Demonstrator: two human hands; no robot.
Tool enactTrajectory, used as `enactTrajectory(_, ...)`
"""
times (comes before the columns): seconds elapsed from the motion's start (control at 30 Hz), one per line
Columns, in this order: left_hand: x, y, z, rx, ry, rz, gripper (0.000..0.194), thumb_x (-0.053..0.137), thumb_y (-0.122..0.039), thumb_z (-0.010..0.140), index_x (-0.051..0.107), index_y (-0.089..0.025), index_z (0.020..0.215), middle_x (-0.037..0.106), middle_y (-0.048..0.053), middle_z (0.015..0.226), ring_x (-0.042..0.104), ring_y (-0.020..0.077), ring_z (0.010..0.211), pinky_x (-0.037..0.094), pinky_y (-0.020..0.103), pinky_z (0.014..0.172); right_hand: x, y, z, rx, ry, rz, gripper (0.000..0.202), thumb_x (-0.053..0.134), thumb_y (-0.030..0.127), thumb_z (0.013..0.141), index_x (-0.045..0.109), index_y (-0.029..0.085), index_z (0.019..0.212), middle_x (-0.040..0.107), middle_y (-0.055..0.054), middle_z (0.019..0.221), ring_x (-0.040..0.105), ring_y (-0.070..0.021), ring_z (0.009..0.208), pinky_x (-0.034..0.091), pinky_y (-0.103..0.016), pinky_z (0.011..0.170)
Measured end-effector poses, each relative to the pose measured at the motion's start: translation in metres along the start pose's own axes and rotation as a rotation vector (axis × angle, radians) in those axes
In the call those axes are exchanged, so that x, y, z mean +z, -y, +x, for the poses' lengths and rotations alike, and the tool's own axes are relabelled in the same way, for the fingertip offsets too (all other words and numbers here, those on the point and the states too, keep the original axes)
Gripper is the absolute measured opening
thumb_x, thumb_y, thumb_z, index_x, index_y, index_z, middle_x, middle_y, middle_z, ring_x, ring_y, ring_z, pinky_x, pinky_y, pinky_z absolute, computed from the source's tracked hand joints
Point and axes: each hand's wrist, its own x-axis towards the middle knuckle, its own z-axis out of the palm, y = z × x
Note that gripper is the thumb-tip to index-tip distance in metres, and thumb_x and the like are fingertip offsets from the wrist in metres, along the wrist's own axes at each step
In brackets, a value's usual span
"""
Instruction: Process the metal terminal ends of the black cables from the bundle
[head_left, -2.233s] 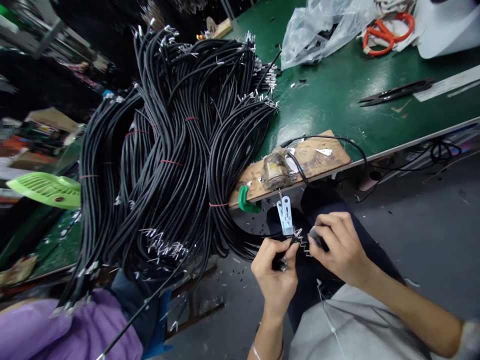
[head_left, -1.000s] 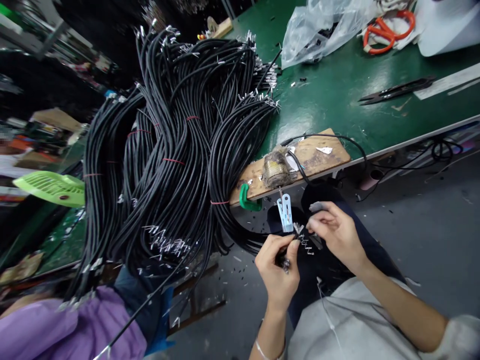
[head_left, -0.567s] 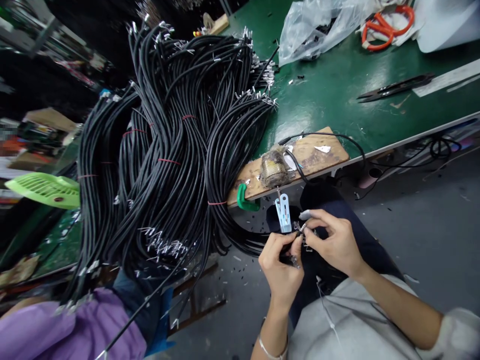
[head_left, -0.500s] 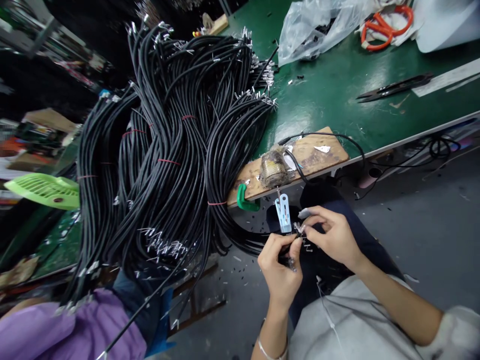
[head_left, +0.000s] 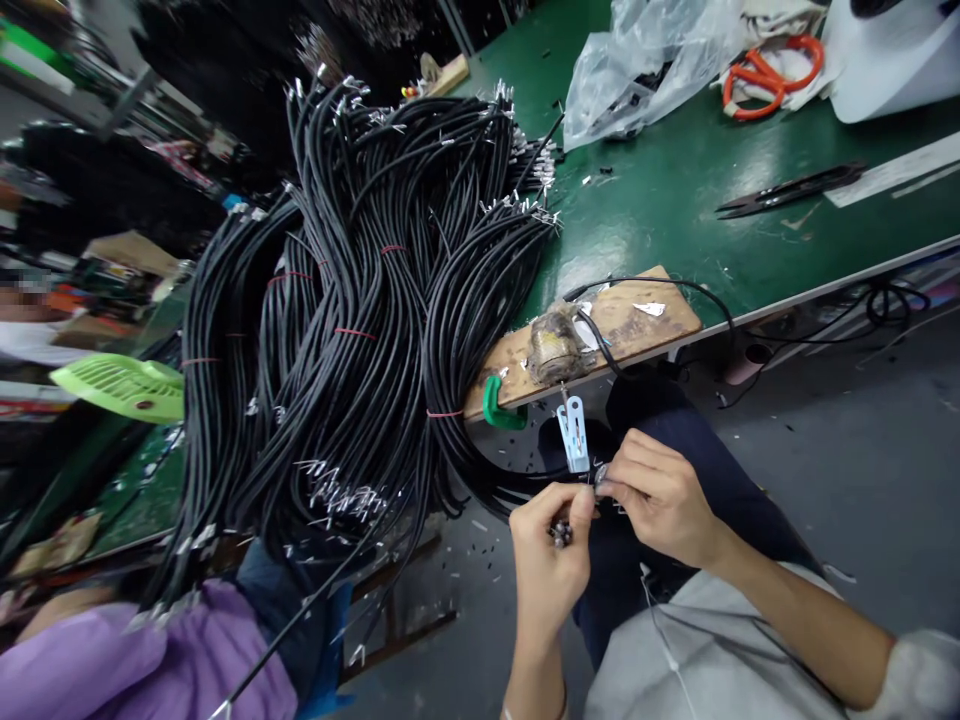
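My left hand [head_left: 551, 550] is closed around the ends of several black cables [head_left: 499, 480], and small shiny tips poke out of its curled fingers. Just to its right, my right hand [head_left: 664, 495] pinches at the thin bare wire ends [head_left: 599, 476] of a cable. Its fingertips partly hide them. Directly above both hands hangs a light blue clothes peg [head_left: 573, 435], fixed to the shaft of a small tape-wrapped motor [head_left: 553, 345]. The motor sits on a wooden board [head_left: 637, 315] at the table edge, held by a green clamp [head_left: 501, 405].
Large bundles of black cables [head_left: 375, 250] tied with red bands cover the table's left side. On the green table [head_left: 645, 220] lie black snips [head_left: 791, 190], orange-handled scissors [head_left: 772, 80] and a plastic bag [head_left: 645, 75]. A person in a purple sleeve [head_left: 82, 650] sits at lower left.
My right hand's fingers have closed together on the wire ends, where the forefinger was raised before. My left hand has turned slightly. The whole view has shifted a little.
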Motion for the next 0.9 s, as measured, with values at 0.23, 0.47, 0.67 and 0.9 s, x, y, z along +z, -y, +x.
enactTrajectory(0.23,-0.01,0.001,0.011,0.223,0.105,-0.278,0.021,0.068,-0.036,0.081,0.07,-0.017,0.072,0.059,0.0,0.06,0.049,0.0097,0.051,0.036,0.021,0.05,0.001,-0.003,0.005,0.697,0.373,0.894,0.037,0.07,0.047,0.07,0.064,0.013,0.056,0.056,0.0,0.05,0.045,-0.0079,0.041,0.032,-0.021,0.04)
enactTrajectory(0.47,-0.001,0.006,0.004,0.216,-0.042,-0.277,0.014,0.073,-0.021,0.076,0.063,-0.017,0.067,0.055,-0.003,0.062,0.049,0.01,0.059,0.038,0.021,0.056,-0.012,-0.006,0.047,0.76,0.171,0.707,0.032,0.075,0.04,0.06,0.062,0.012,0.05,0.055,0.001,0.045,0.039,-0.004,0.037,0.023,-0.019,0.038)
enactTrajectory(0.67,-0.002,0.012,0.008,0.279,-0.179,-0.457,0.016,0.074,-0.02,0.075,0.06,-0.018,0.069,0.053,-0.003,0.066,0.05,0.0096,0.059,0.039,0.02,0.053,0.004,0.006,0.069,0.593,0.183,0.676,0.046,0.071,0.056,0.071,0.064,0.011,0.061,0.055,0.001,0.055,0.044,-0.0071,0.051,0.033,-0.021,0.05)
enactTrajectory(0.9,-0.001,0.021,0.014,0.291,-0.216,-0.54,0.011,0.072,-0.022,0.078,0.062,-0.019,0.074,0.054,-0.001,0.069,0.053,0.0099,0.058,0.041,0.021,0.053,0.021,-0.012,0.059,0.577,0.367,1.223,0.051,0.064,0.061,0.076,0.072,0.012,0.09,0.068,-0.008,0.079,0.057,-0.0119,0.069,0.044,-0.022,0.061)
